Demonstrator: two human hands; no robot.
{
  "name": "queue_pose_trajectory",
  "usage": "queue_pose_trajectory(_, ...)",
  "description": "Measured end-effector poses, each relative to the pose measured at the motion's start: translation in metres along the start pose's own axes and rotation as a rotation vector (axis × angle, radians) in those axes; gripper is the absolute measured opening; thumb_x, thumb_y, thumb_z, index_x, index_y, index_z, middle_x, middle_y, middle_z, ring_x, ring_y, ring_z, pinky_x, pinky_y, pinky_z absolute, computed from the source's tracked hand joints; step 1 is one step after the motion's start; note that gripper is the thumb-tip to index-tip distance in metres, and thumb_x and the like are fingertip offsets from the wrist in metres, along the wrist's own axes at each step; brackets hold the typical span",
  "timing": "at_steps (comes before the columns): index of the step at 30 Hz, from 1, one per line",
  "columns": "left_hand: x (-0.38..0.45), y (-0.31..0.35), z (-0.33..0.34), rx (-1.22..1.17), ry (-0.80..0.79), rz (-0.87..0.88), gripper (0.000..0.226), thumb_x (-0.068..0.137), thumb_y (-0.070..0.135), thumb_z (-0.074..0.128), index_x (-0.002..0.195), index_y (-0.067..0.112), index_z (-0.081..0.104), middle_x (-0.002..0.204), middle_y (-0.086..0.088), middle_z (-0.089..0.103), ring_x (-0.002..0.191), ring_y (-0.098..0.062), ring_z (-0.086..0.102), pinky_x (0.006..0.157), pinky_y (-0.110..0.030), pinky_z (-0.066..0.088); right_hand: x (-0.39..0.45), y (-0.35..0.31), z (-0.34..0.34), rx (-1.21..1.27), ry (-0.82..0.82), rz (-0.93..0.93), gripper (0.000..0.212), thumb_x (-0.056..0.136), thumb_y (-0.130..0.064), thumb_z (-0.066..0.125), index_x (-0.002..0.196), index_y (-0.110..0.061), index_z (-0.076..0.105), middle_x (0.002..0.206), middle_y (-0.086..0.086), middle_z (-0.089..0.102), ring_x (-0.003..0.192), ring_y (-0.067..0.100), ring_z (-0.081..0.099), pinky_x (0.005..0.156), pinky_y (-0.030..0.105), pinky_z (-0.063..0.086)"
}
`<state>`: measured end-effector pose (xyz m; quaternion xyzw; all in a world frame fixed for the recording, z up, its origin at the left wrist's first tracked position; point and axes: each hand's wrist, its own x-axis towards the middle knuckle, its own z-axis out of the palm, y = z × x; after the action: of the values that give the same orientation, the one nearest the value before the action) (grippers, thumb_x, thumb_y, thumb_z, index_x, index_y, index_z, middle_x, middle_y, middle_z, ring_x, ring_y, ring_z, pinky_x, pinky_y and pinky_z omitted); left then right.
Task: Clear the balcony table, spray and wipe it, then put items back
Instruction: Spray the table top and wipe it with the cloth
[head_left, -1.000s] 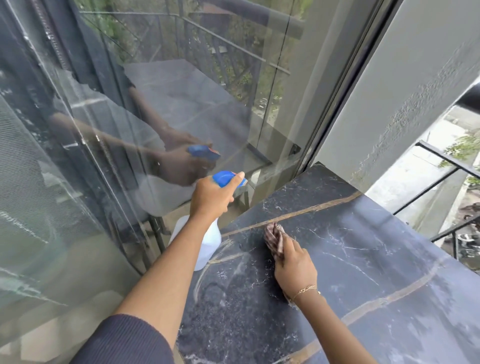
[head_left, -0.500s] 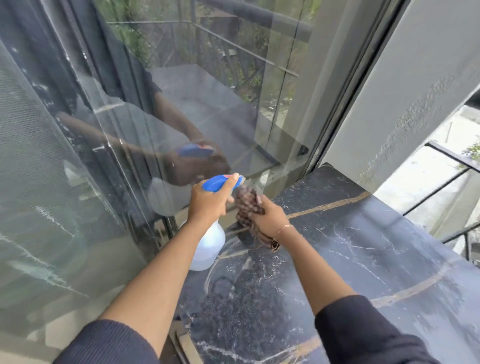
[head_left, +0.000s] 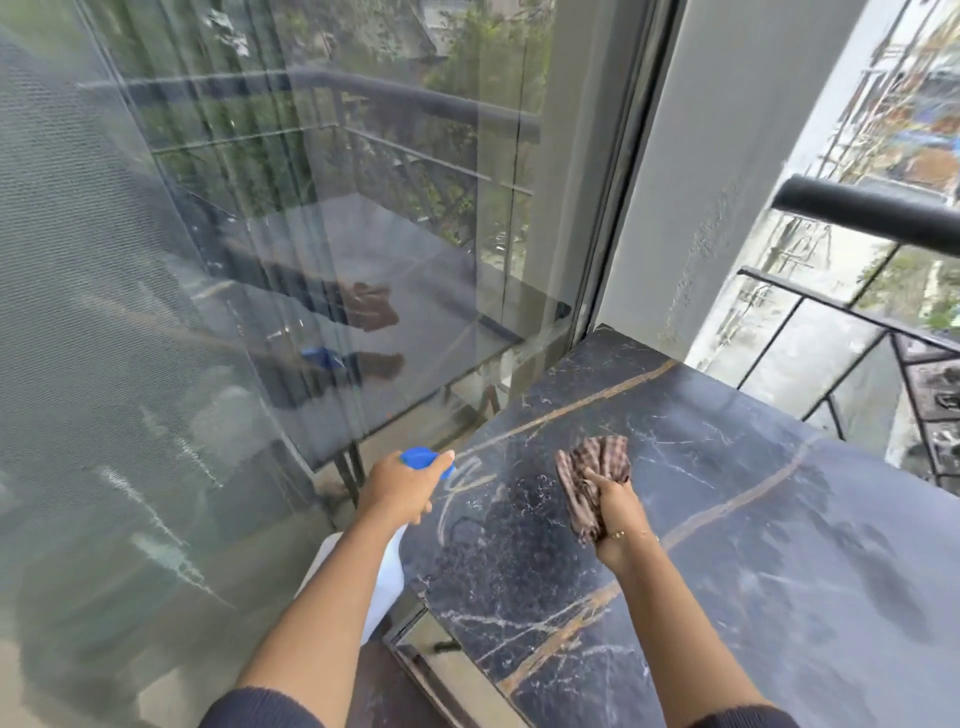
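A dark marble table (head_left: 737, 519) with gold and white veins fills the right half of the head view. My left hand (head_left: 397, 486) grips a white spray bottle (head_left: 387, 577) with a blue trigger head, held at the table's left edge, nozzle pointing over the top. My right hand (head_left: 615, 517) holds a bunched brown checked cloth (head_left: 592, 470) raised just above the table surface. Fine droplets speckle the marble between the two hands.
A glass sliding door (head_left: 311, 234) with a mesh screen stands close on the left and mirrors my arms. A grey wall (head_left: 701, 171) meets the table's far corner. A black metal railing (head_left: 857, 208) runs along the right, behind the table.
My right hand has lifted the cloth off the marble and drawn back to the right. The left hand with the bottle has dropped lower, and my view has tilted up.
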<state>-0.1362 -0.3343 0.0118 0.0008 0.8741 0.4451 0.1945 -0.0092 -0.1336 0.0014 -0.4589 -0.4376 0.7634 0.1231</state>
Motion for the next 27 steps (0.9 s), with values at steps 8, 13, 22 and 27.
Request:
queue_pose_trajectory(8, -0.037, 0.02, -0.016, 0.159, 0.045, 0.058, 0.05, 0.078, 0.062, 0.05, 0.071, 0.016, 0.067, 0.037, 0.001, 0.058, 0.049, -0.017, 0.063, 0.053, -0.023, 0.039, -0.043, -0.004, 0.007, -0.129, 0.057, -0.127, 0.044, 0.092, -0.015, 0.053, 0.134, -0.016, 0.041, 0.128, 0.014, 0.058, 0.113, 0.035, 0.057, 0.098, 0.052, 0.046)
queue_pose_trajectory(13, -0.039, 0.019, -0.028, 0.105, 0.081, 0.042, 0.043, 0.08, 0.057, 0.055, 0.067, 0.016, 0.061, 0.062, -0.008, 0.069, 0.058, -0.023, 0.067, 0.057, -0.024, 0.045, -0.052, -0.011, 0.003, -0.154, 0.099, -0.174, 0.04, 0.092, -0.016, 0.052, 0.13, -0.012, 0.043, 0.127, 0.014, 0.058, 0.112, 0.034, 0.057, 0.096, 0.048, 0.047)
queue_pose_trajectory(22, -0.03, 0.004, -0.047, 0.129, 0.181, 0.0, 0.046, 0.078, 0.06, 0.054, 0.077, 0.016, 0.068, 0.081, -0.014, 0.072, 0.079, -0.031, 0.068, 0.071, -0.032, 0.051, -0.054, 0.014, 0.001, -0.376, 0.141, -0.24, 0.042, 0.092, -0.015, 0.051, 0.132, -0.011, 0.041, 0.131, 0.013, 0.055, 0.116, 0.033, 0.054, 0.102, 0.049, 0.043)
queue_pose_trajectory(27, -0.026, 0.0, -0.048, 0.079, 0.184, -0.011, 0.049, 0.077, 0.062, 0.056, 0.08, 0.014, 0.067, 0.082, -0.011, 0.071, 0.077, -0.031, 0.068, 0.071, -0.034, 0.054, -0.051, 0.041, 0.006, -0.636, 0.168, -0.201, 0.037, 0.092, -0.018, 0.049, 0.127, -0.01, 0.039, 0.127, 0.017, 0.055, 0.114, 0.035, 0.052, 0.098, 0.042, 0.043)
